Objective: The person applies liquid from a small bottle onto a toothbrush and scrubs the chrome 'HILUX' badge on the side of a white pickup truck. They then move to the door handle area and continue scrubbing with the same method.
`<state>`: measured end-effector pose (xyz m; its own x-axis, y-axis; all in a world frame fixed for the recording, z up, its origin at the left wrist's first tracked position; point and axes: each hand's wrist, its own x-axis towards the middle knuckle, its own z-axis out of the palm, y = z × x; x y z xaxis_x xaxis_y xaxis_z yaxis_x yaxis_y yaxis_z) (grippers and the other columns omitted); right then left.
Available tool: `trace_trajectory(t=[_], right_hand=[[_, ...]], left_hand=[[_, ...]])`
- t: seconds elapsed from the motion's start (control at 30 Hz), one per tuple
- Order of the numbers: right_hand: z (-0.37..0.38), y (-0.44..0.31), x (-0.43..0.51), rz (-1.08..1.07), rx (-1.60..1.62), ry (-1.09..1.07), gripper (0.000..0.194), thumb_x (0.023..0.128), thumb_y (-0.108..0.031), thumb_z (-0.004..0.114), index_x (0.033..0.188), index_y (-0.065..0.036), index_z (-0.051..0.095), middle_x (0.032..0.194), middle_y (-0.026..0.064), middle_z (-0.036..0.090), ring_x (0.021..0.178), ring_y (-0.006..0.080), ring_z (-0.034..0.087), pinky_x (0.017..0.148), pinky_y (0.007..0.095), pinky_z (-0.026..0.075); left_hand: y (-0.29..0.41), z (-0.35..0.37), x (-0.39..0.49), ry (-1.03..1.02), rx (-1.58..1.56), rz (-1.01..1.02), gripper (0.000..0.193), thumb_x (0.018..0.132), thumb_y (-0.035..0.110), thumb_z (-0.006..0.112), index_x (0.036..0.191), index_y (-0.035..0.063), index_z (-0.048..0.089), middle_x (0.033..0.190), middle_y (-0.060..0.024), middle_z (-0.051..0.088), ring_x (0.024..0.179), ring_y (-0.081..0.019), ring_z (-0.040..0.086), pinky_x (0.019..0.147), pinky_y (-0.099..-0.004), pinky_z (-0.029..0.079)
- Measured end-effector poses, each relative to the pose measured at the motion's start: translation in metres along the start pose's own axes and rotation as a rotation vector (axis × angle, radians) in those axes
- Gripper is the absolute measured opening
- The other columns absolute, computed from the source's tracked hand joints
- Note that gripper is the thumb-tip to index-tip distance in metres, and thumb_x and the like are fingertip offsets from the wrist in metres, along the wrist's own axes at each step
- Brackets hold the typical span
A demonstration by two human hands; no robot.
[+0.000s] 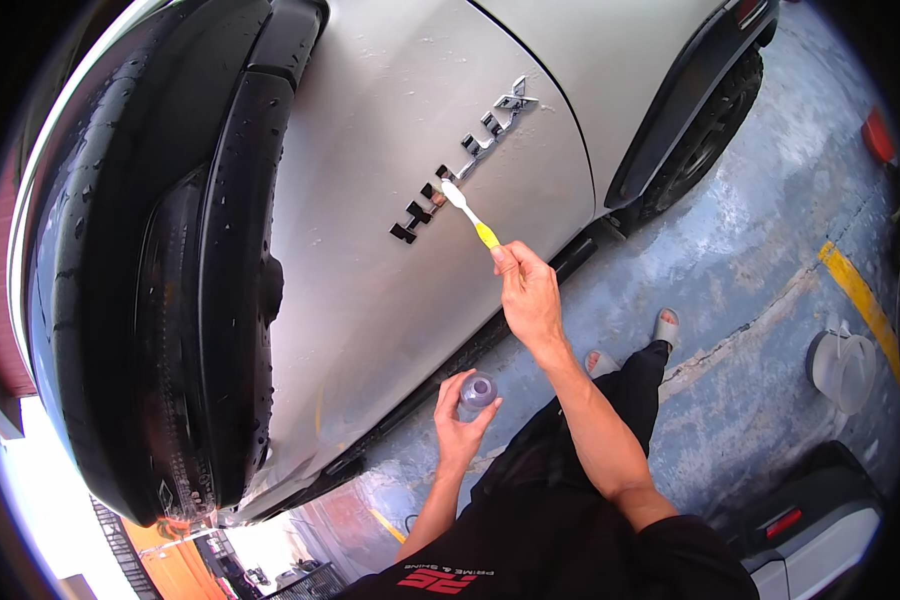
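My right hand [529,292] is shut on a toothbrush [474,217] with a white head and a yellow-green handle part. Its head lies at the lower letters of a chrome model emblem [465,161] on the silver door panel [360,300] of a vehicle. Below and to the left, my left hand [461,424] holds a small clear open-topped container [478,388], away from the panel. Whether there is liquid in it I cannot tell. Droplets and wet streaks show on the panel around the emblem.
A large black side mirror [150,285] with water beads juts out at the left. At the upper right is a rear wheel [709,139]. A translucent bucket [844,371] stands on the blue floor [757,300] at the right; another vehicle's corner [810,517] is at the lower right.
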<state>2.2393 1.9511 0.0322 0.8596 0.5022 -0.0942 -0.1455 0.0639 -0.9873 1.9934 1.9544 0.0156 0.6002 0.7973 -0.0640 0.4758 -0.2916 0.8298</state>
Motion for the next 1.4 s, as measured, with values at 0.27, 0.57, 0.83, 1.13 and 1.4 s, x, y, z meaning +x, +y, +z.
trace_trajectory(t=[0.27,0.57,0.83,1.13,1.4], right_hand=[[-0.007,-0.002,0.018,0.009,-0.061,0.009,0.041,0.114,-0.037,0.061,0.094,-0.001,0.067,0.062,0.0138,0.052,0.053,0.0277,0.047,0.054,0.0445,0.04],[-0.009,-0.007,0.006,0.105,-0.026,-0.021,0.048,0.113,-0.041,0.062,0.087,-0.001,0.067,0.058,0.01,0.052,0.053,0.0218,0.049,0.055,0.0431,0.04],[-0.013,0.006,0.005,0.167,0.04,-0.129,0.05,0.113,-0.043,0.061,0.084,-0.002,0.065,0.059,0.0027,0.045,0.054,0.014,0.041,0.053,0.0392,0.034],[-0.032,0.013,0.016,0.235,0.08,-0.233,0.053,0.111,-0.046,0.064,0.08,-0.004,0.066,0.058,-0.0027,0.038,0.054,0.0105,0.037,0.053,0.0353,0.031],[-0.042,-0.01,0.026,0.187,-0.069,-0.147,0.054,0.11,-0.048,0.066,0.082,-0.001,0.07,0.057,0.0025,0.049,0.055,0.0131,0.046,0.054,0.037,0.038]], left_hand=[[-0.003,-0.001,-0.004,0.002,-0.014,0.002,0.056,0.082,0.006,0.094,0.133,0.0003,0.072,0.134,-0.0105,0.065,0.124,-0.0235,0.065,0.105,-0.0363,0.053],[0.003,-0.003,-0.007,-0.031,0.003,-0.03,0.058,0.082,-0.001,0.093,0.135,-0.0008,0.07,0.136,-0.009,0.063,0.126,-0.0212,0.064,0.109,-0.0363,0.052],[0.0,-0.002,-0.004,-0.026,0.011,0.002,0.058,0.081,0.003,0.094,0.135,0.0004,0.071,0.134,-0.0105,0.065,0.125,-0.0235,0.065,0.108,-0.0369,0.054],[0.004,0.0,-0.011,0.006,0.0,0.024,0.057,0.081,0.004,0.094,0.133,0.0004,0.071,0.133,-0.01,0.066,0.123,-0.0231,0.065,0.105,-0.0354,0.053],[0.009,0.006,-0.012,-0.018,-0.014,-0.004,0.056,0.081,-0.001,0.093,0.133,-0.0008,0.071,0.136,-0.0098,0.064,0.126,-0.0223,0.064,0.109,-0.0367,0.051]])
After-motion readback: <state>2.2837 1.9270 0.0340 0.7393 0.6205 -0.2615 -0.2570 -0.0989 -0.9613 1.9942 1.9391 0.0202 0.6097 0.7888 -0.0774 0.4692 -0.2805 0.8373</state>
